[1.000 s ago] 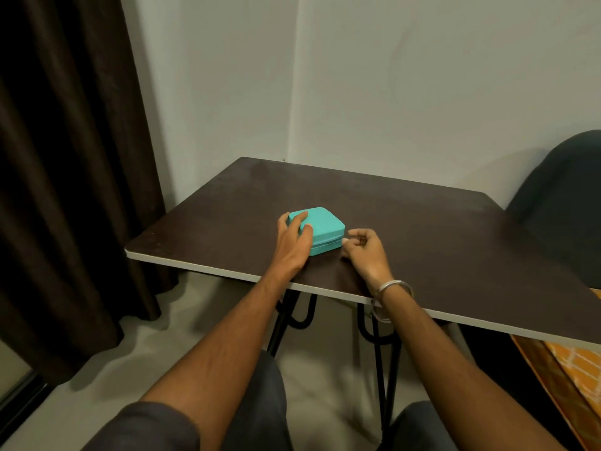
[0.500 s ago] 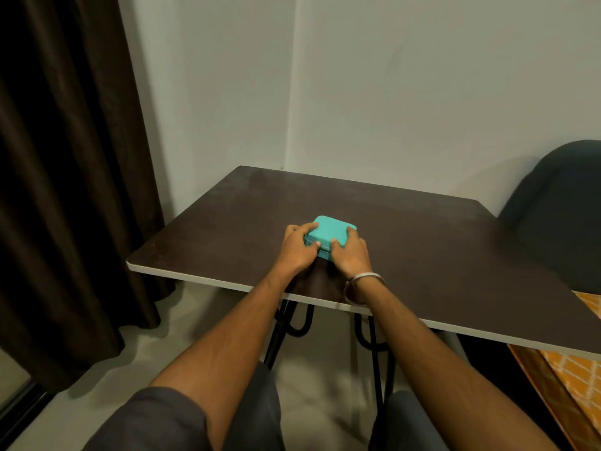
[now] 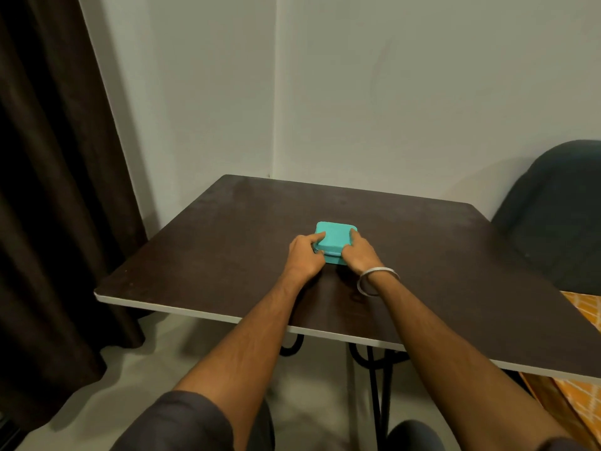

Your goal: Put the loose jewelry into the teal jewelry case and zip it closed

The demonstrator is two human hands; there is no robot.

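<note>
- On the dark tabletop (image 3: 227, 255), near its middle and toward our near edge, sits the teal case (image 3: 335, 237), lid down and lying flat.
- Our left hand (image 3: 305, 255) grips the case at its left near corner: the index finger lies along the top edge of the lid, and the other fingers curl against the left side wall.
- Our right hand (image 3: 359, 255) grips the case at its right near corner, one finger laid up along the right edge of the lid and the rest folded against the front wall.
- Between the two hands we see a strip of the front wall with the seam line where lid meets base; whether the zip is fully run we cannot tell, as the hands hide the corners.
- Loose on our right wrist hangs a silver bangle (image 3: 377, 281), just above the tabletop.
- Both forearms reach over the pale near edge of the tabletop; dark sleeves show at the bottom of the view.
- Beside the tabletop on the left hangs a dark curtain (image 3: 55, 190).
- A dark chair (image 3: 559, 216) stands at the right, beyond the far right corner.
- An orange patterned cloth (image 3: 582, 307) shows under the right end.
</note>
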